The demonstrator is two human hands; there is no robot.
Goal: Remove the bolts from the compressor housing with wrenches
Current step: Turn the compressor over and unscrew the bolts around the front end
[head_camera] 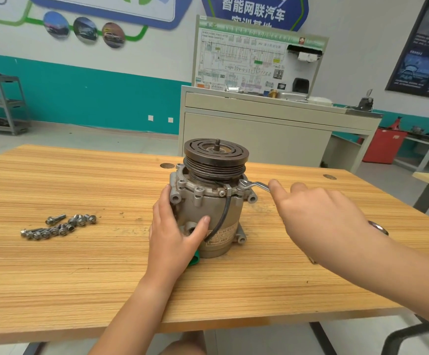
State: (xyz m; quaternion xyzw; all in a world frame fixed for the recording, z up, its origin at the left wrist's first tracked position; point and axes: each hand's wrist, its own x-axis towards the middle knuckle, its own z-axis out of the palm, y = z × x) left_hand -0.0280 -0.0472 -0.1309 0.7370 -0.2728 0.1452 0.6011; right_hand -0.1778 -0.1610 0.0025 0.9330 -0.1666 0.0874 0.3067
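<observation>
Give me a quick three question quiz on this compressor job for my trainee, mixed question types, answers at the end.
1. True or false: the loose bolts lie to the right of the compressor.
2. The compressor's pulley faces: A up, B sideways, C down.
3. Fill in: the wrench is held by the ____ hand.
Key: 1 false. 2 A. 3 right hand.
</observation>
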